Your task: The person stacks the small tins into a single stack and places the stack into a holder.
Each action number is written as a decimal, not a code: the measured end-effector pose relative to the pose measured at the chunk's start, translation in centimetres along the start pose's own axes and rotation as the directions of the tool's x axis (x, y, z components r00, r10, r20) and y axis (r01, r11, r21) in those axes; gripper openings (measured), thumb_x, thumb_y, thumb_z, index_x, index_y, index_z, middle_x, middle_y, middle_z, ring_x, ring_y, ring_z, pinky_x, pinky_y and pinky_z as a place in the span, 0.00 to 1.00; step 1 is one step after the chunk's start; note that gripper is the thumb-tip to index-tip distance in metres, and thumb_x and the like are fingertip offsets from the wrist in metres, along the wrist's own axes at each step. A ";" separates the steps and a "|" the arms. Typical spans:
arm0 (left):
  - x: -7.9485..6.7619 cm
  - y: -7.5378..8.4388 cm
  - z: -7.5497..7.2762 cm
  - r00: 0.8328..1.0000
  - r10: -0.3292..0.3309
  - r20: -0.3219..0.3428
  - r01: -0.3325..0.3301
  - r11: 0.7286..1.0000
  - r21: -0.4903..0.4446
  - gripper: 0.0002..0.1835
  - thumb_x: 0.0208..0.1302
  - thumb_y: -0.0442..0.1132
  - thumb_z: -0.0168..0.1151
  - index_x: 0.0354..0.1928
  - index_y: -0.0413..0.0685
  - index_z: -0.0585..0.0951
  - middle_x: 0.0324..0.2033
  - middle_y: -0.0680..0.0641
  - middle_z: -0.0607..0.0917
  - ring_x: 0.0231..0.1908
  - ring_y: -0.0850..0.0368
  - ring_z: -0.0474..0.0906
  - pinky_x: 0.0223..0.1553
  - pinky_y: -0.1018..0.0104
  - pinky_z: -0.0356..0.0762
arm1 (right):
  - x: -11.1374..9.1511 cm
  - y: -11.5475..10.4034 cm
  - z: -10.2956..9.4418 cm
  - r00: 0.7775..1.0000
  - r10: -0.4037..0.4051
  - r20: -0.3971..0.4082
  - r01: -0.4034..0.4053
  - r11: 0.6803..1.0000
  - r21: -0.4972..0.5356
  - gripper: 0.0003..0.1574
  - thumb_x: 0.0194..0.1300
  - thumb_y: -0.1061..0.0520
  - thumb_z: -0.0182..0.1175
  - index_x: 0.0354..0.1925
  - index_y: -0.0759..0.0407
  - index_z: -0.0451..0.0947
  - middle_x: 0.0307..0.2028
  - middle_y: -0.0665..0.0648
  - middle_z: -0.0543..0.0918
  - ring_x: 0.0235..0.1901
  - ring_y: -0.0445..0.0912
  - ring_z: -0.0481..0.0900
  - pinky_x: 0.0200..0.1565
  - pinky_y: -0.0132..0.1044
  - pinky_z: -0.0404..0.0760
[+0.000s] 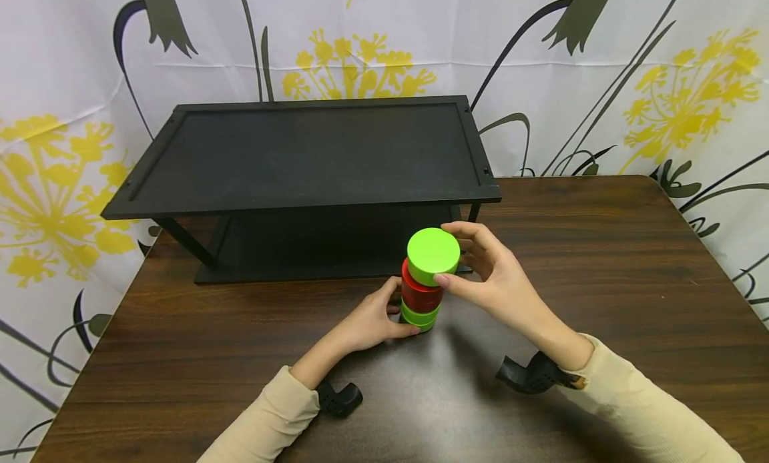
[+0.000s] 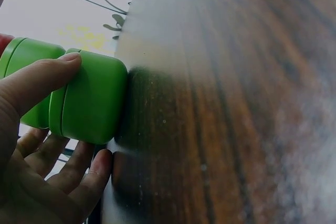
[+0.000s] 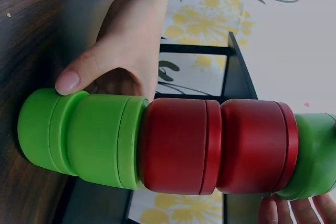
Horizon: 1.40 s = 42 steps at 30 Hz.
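A column of small round lidded jars stands upright on the table. In the right wrist view the lowest green jar [image 3: 42, 129] has a second green jar [image 3: 100, 140] over it, followed by a red jar [image 3: 176, 145] and another red jar [image 3: 252, 145]. My left hand [image 1: 369, 323] grips the foot of the column, thumb on the lowest green jar and fingers around its far side. At the top, my right hand [image 1: 492, 273] holds a green jar [image 1: 432, 253] between thumb and fingers, its base right at the upper red jar.
Behind the column is a black two-level rack [image 1: 312, 156], its lower shelf [image 1: 300, 249] close to the jars. The brown wooden table [image 1: 601, 269] extends to both sides. A flower-patterned white curtain [image 1: 384, 16] hangs at the back. Each wrist wears a black camera mount [image 1: 529, 376].
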<state>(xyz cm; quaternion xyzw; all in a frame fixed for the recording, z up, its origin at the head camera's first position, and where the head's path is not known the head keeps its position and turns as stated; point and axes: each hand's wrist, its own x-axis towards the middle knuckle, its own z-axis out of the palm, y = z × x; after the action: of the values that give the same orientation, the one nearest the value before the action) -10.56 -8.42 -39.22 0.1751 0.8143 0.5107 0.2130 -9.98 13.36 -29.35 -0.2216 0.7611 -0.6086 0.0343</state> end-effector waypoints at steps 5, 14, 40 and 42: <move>0.0 0.0 -0.1 1.000 -0.007 0.001 0.007 1.000 0.000 0.35 0.55 0.36 0.71 0.62 0.45 0.63 0.59 0.42 0.73 0.62 0.46 0.71 0.62 0.50 0.74 | 0.0 0.1 0.2 1.000 -0.018 0.012 0.018 1.000 0.009 0.38 0.56 0.68 0.66 0.62 0.62 0.64 0.57 0.51 0.73 0.56 0.39 0.75 0.55 0.28 0.77; 0.0 0.0 0.0 1.000 -0.002 0.001 0.002 1.000 0.002 0.34 0.55 0.36 0.70 0.61 0.45 0.63 0.59 0.42 0.73 0.62 0.46 0.71 0.62 0.51 0.74 | 0.0 0.2 0.3 0.999 -0.029 0.031 0.028 0.999 0.018 0.37 0.57 0.67 0.66 0.63 0.60 0.63 0.59 0.52 0.72 0.57 0.38 0.74 0.56 0.28 0.76; 0.0 0.2 -0.1 0.999 0.027 -0.019 -0.027 0.999 0.018 0.35 0.53 0.36 0.72 0.61 0.45 0.65 0.58 0.42 0.75 0.60 0.45 0.74 0.60 0.53 0.77 | -0.2 0.2 0.7 0.997 -0.069 0.034 0.071 0.996 -0.054 0.41 0.54 0.68 0.68 0.63 0.58 0.63 0.58 0.55 0.73 0.54 0.39 0.73 0.56 0.29 0.77; 0.1 0.2 -0.1 1.000 0.021 -0.011 -0.020 1.000 0.016 0.36 0.53 0.36 0.72 0.62 0.44 0.65 0.58 0.42 0.75 0.60 0.46 0.73 0.60 0.53 0.77 | -0.2 0.2 0.7 0.997 -0.071 0.040 0.073 0.996 -0.046 0.39 0.54 0.68 0.68 0.62 0.58 0.64 0.58 0.55 0.73 0.54 0.39 0.74 0.57 0.29 0.77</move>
<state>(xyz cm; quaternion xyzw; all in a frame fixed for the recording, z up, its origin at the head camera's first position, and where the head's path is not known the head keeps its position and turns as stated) -10.66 -8.40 -39.03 0.1822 0.8176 0.5075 0.2018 -9.67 12.84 -29.76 -0.2611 0.7659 -0.5871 0.0216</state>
